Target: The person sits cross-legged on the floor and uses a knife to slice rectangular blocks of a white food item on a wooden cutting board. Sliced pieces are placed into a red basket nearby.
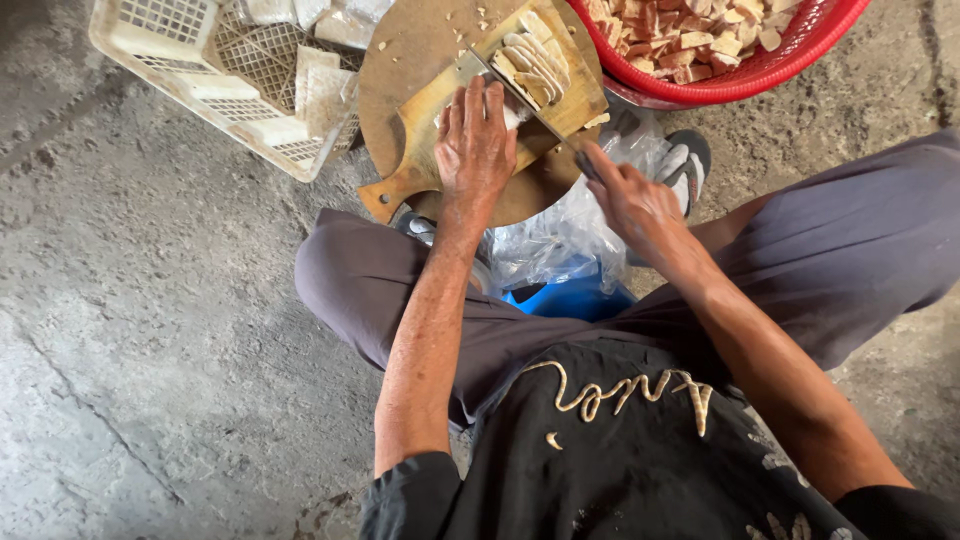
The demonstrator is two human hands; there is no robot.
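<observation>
My left hand (473, 143) presses flat on a pale block of tofu-like food, mostly hidden under the fingers, on a small wooden cutting board (420, 120). My right hand (632, 195) grips the handle of a cleaver (520, 95) whose blade stands across the board. Beyond the blade lie several cut slices (535, 62). The small board rests on a round wooden chopping block (415, 40).
A white plastic crate (150, 55) with pale slabs stands at the upper left. A red basket (770, 65) of cut pieces sits at the upper right. A clear plastic bag (560, 235) over a blue tub (570, 298) lies between my knees. Concrete floor all around.
</observation>
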